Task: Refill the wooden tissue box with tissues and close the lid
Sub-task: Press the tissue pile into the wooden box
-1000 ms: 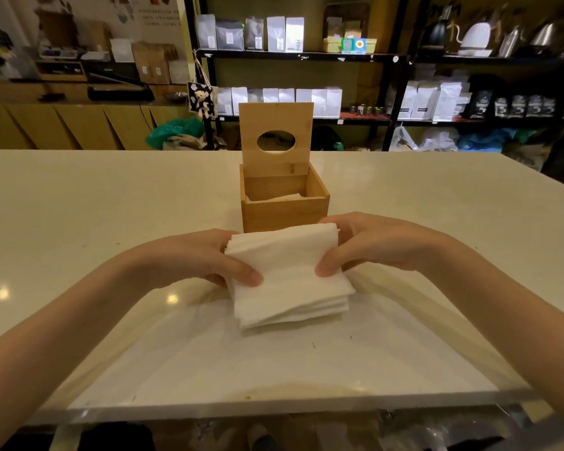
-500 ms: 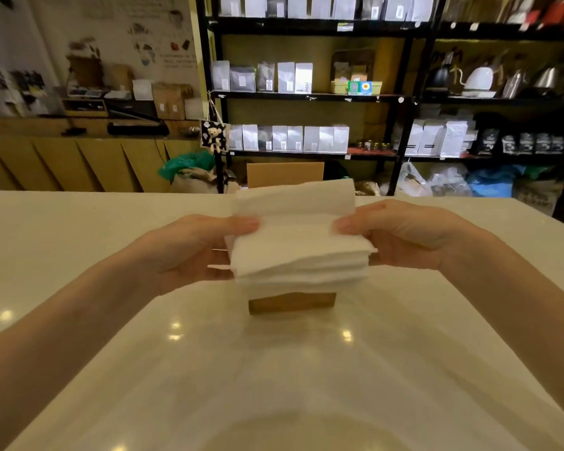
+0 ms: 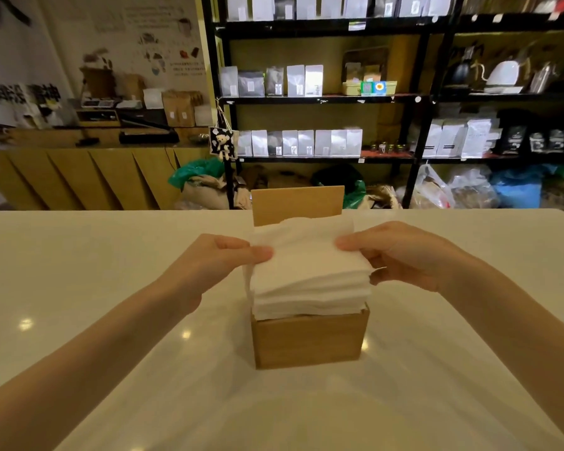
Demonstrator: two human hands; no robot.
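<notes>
Both hands pinch a thick tissue stack [image 3: 310, 271] at the mouth of the wooden box [image 3: 310, 341] in the middle of the white counter [image 3: 79, 288]: the left hand [image 3: 219, 265] has its grip closed on the stack's left edge, thumb on top, the right hand [image 3: 401, 255] likewise on the right edge. The stack's underside sits at the rim, hiding the box's inside, so how far it has entered cannot be told. Behind it the upright lid [image 3: 297, 203] shows only its top strip; its lower part is covered.
</notes>
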